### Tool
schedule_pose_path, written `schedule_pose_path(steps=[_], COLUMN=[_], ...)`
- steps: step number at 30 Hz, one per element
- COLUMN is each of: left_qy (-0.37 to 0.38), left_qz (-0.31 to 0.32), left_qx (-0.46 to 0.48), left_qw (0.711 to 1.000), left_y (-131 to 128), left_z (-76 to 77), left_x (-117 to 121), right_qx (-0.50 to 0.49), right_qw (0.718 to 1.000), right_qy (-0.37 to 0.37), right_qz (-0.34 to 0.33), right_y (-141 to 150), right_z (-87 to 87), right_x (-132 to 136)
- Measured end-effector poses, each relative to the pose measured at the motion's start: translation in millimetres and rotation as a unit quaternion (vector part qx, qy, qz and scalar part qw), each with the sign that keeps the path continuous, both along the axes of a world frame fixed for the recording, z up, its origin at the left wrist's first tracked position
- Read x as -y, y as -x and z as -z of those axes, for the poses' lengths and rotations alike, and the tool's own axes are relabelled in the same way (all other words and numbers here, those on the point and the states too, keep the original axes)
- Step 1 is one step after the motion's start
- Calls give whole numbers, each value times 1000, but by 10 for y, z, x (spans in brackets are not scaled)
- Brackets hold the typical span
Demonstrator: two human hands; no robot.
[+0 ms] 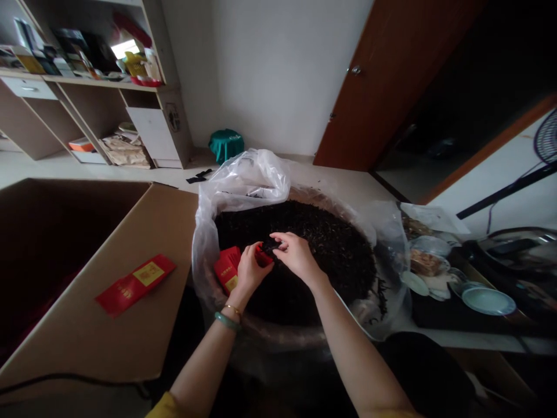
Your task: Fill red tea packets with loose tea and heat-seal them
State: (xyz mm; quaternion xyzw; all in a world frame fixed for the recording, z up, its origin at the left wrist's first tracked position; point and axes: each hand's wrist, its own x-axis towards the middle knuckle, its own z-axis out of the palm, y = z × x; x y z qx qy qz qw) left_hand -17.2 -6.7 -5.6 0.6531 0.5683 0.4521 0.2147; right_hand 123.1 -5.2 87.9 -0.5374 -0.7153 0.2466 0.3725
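— From where we are standing, what is occupying the middle of the room?

— A clear plastic bag (205, 226) is standing open near the floor (300, 159), its mouth spreading around a broad, round bed of dark shreds (326, 244).

— And the hands?

— The left hand (251, 270) is gripping a small red packet (264, 258) above the shreds; the right hand (298, 254) is pinching a dark clump (270, 246) at the packet's mouth.

— Where are the other packets lying?

— A red stack (226, 268) is resting inside the bag, just beside the left hand. More red packets (141, 281) are lying on the flap of a cardboard box (172, 229), to the left.

— What is bordering the scene?

— A pale shelving unit (173, 122) is filling the far left, and a teal bundle (226, 145) is sitting against the white wall (265, 75). A brown door (369, 87) is standing beside a dark opening. At right, a dark counter (429, 318) is carrying a pale green dish (489, 301), with a fan (547, 139) rising behind.
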Motion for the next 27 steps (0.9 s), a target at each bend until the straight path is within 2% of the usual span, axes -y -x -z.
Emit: schedule_pose_path(steps=[4, 9, 13, 15, 18, 23, 27], left_qy=[-8, -8, -22, -23, -19, 18, 30], left_qz=[-10, -20, 1, 9, 17, 13, 20], left_qx=[-8, -6, -10, -11, -11, -18, 2], left_qw=[1000, 1000, 1000, 1000, 1000, 1000, 999], left_y=[-1, -16, -24, -25, -23, -16, -20], left_z=[-14, -42, -16, -1, 2, -28, -22], left_x=[-6, 12, 24, 24, 21, 18, 16], right_qx=[-23, 44, 50, 54, 31, -40, 11], right_qw=[999, 999, 998, 997, 999, 998, 999], right_qy=[-20, 12, -38, -36, -19, 32, 28], right_qz=[13, 1, -25, -44, -21, 39, 37], right_y=[-59, -192, -35, 50, 70, -197, -360], right_z=[93, 178, 239, 267, 281, 241, 266], right_x=[36, 146, 124, 81, 34, 83, 152])
